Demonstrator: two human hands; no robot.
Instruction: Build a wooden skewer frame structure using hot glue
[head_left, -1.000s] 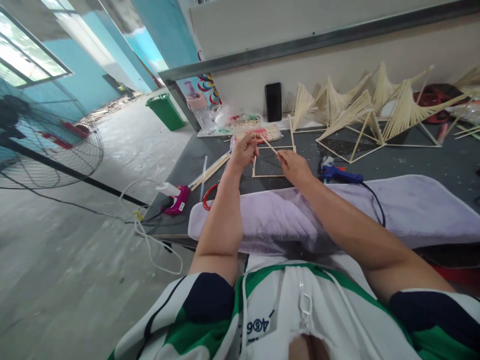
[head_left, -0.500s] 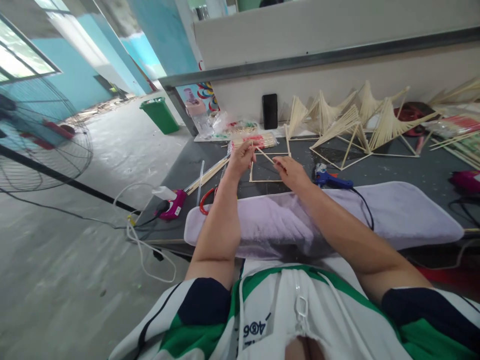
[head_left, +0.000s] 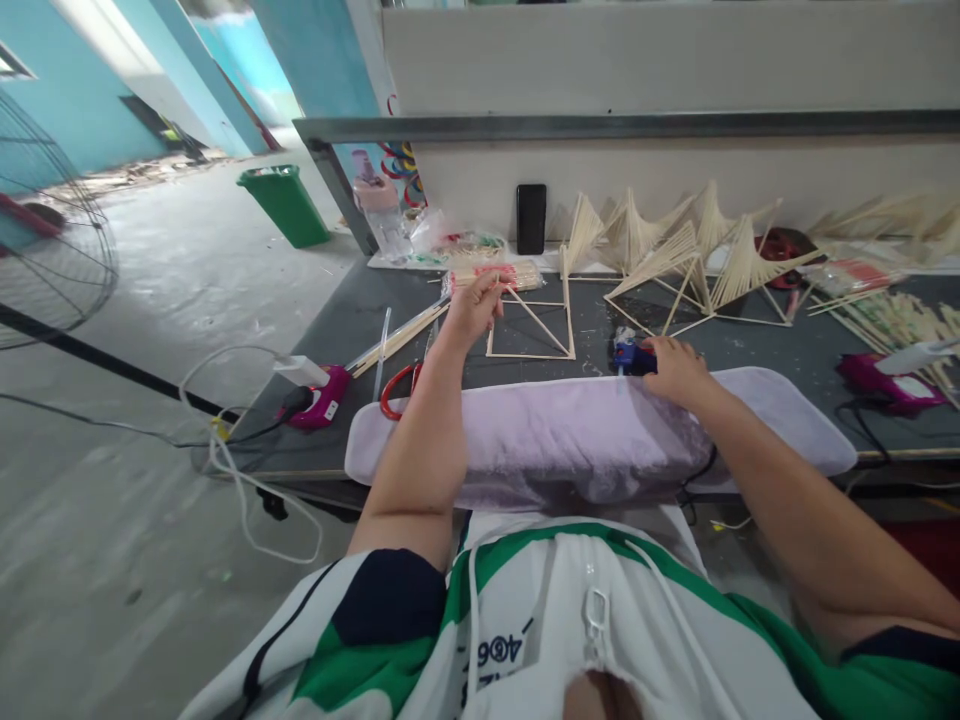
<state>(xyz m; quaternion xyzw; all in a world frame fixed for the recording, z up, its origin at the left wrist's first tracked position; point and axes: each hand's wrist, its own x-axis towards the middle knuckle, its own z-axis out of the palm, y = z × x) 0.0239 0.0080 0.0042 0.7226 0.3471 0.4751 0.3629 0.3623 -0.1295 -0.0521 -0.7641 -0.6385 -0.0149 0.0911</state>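
My left hand (head_left: 477, 308) is closed in a pinch on the upper end of a thin wooden stick (head_left: 537, 324). The stick slants down to the lower right corner of a square stick frame (head_left: 529, 356) lying on the dark table; an upright stick (head_left: 565, 275) stands at its upper right. My right hand (head_left: 679, 370) has its fingers around the blue hot glue gun (head_left: 628, 354), which is still low over the table behind the towel. Part of the glue gun is hidden by the hand.
A lilac towel (head_left: 555, 430) lies along the table's front edge. Fan-shaped stick models (head_left: 679, 270) stand at the back right. A phone (head_left: 532, 220) leans on the wall. Purple power strips (head_left: 322, 400) with cords lie left and right, and red-handled scissors (head_left: 391, 392) near my left forearm.
My right hand has let go of the stick and moved right onto the glue gun. The left hand keeps its pinch on the stick. The camera view has turned slightly right.
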